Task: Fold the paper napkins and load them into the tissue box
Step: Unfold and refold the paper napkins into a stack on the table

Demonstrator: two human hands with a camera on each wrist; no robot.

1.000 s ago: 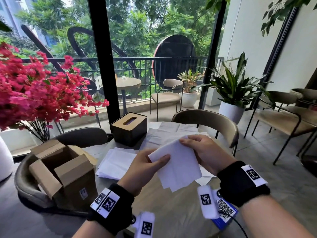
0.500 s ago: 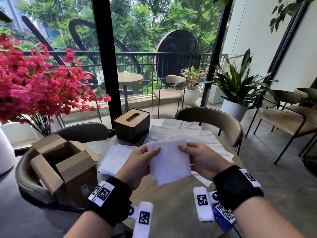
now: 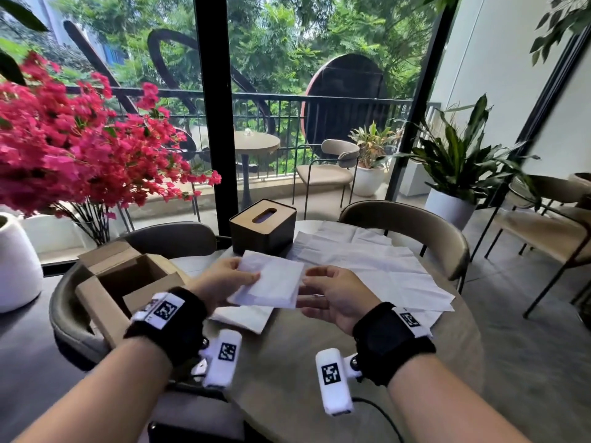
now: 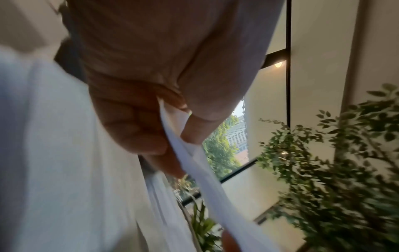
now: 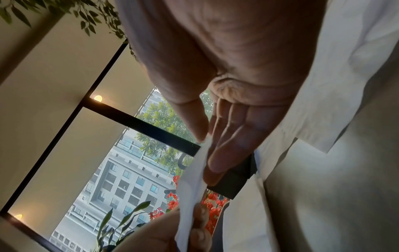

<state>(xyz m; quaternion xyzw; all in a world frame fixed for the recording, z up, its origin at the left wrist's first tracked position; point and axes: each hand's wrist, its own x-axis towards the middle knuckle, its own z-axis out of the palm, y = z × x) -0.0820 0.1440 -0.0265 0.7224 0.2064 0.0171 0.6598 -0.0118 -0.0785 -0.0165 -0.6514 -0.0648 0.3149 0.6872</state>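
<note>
A folded white napkin [image 3: 271,282] hangs almost flat just above the round table [image 3: 287,394]. My left hand [image 3: 252,276] pinches its left edge between thumb and fingers, as the left wrist view shows on the napkin [image 4: 194,167]. My right hand [image 3: 303,289] has straight fingers [image 5: 226,145] that only touch the napkin's [image 5: 192,179] right edge. The black tissue box [image 3: 265,231], with a slotted wooden lid, stands just beyond the napkin. Under my hands lies a stack of folded napkins [image 3: 243,314]. Unfolded napkins [image 3: 367,263] spread to the right.
An open cardboard box [image 3: 128,282] sits on the grey chair [image 3: 166,238] at the left. Another chair [image 3: 415,225] stands behind the table on the right. A white vase [image 3: 16,266] with red flowers [image 3: 80,148] is at far left.
The napkin has gone from upright in front of me to nearly flat and lower, over the folded stack. My right hand has eased from a pinch to straight fingers at the edge.
</note>
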